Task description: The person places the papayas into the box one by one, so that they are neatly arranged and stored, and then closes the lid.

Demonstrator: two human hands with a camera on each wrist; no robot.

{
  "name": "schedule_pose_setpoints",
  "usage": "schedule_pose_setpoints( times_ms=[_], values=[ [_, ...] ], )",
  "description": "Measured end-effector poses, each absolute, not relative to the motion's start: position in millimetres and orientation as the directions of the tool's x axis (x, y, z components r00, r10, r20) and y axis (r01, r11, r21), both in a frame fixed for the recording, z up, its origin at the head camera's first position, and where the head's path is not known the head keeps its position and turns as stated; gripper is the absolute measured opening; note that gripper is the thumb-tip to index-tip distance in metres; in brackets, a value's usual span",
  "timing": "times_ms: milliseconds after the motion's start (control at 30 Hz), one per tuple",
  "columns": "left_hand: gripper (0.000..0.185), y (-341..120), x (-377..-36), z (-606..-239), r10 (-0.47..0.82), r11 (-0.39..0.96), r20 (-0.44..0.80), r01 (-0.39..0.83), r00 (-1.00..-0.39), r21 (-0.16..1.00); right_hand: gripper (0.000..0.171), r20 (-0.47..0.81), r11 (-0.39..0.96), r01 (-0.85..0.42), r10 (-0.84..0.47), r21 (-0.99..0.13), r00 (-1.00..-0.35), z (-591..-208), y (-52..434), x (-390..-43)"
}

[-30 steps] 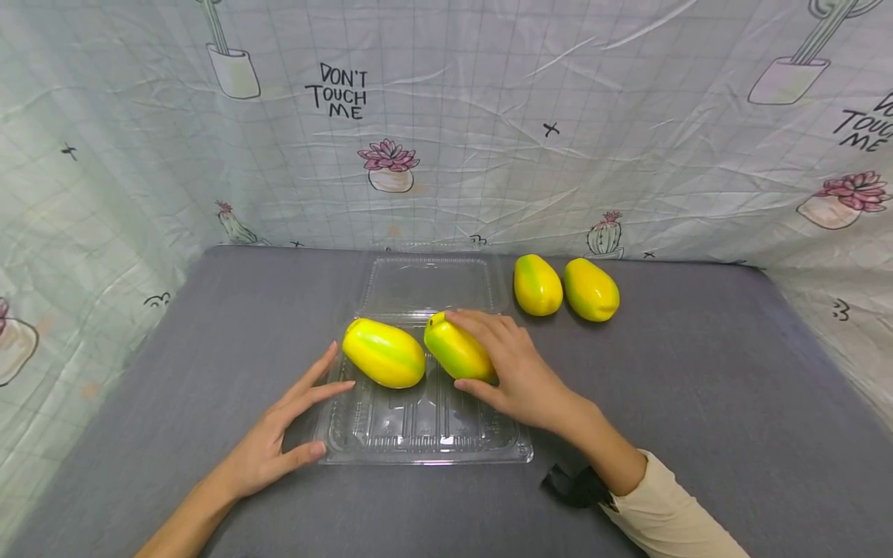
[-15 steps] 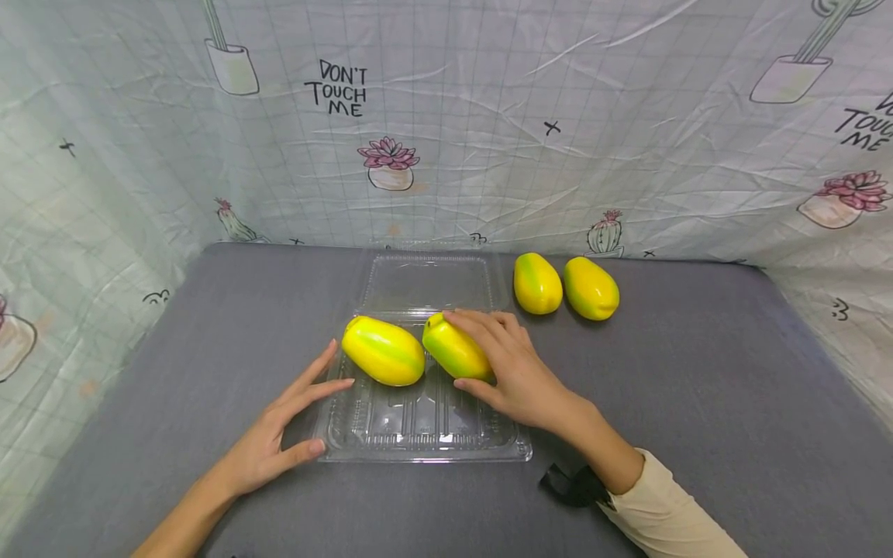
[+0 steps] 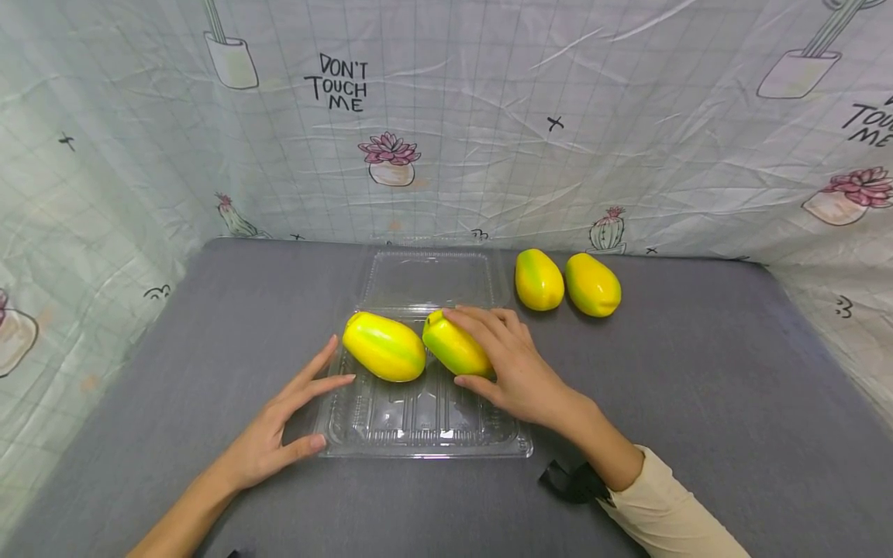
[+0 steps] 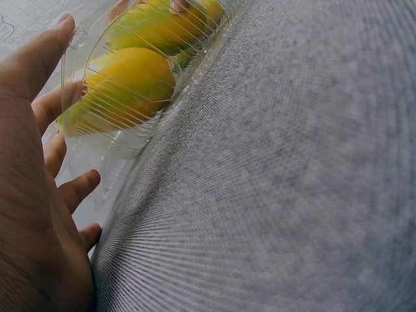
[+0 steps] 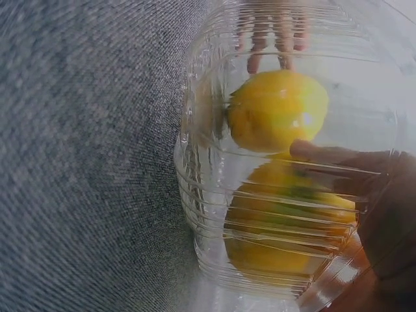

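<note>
An open clear plastic clamshell tray [image 3: 425, 434] lies on the grey cloth, its lid [image 3: 432, 277] folded back. Two yellow-green fruits lie in the tray. My right hand [image 3: 469, 353] grips the right fruit [image 3: 446, 345], fingers over its top and thumb at its near side. The left fruit [image 3: 384, 355] lies free beside it. My left hand [image 3: 328, 407] rests flat with spread fingers against the tray's left edge. The left wrist view shows the tray wall [image 4: 140, 140] and a fruit [image 4: 123, 84] beside my palm. In the right wrist view both fruits [image 5: 276, 110] show through the plastic.
Two more yellow-green fruits [image 3: 539, 279] [image 3: 593, 284] lie side by side on the cloth at the back right of the lid. A printed curtain [image 3: 446, 116] walls in the back and both sides. A black strap [image 3: 575, 484] sits at my right wrist.
</note>
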State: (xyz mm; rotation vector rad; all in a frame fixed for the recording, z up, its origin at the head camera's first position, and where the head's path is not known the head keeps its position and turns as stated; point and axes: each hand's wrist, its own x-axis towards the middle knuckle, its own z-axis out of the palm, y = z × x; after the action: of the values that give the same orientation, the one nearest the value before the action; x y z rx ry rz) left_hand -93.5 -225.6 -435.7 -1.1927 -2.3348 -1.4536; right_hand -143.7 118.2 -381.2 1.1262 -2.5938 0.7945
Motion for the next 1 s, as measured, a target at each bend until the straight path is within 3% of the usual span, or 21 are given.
schedule_pose_setpoints(
  times_ms=[1000],
  values=[
    [0.059,-226.1,-94.2,-433.0,0.551,0.219,0.497,0.69,-0.671,0.689,0.089,0.378,0.572,-0.715,-0.608,-0.402,-0.699,-380.2,116.6,-143.9]
  ],
)
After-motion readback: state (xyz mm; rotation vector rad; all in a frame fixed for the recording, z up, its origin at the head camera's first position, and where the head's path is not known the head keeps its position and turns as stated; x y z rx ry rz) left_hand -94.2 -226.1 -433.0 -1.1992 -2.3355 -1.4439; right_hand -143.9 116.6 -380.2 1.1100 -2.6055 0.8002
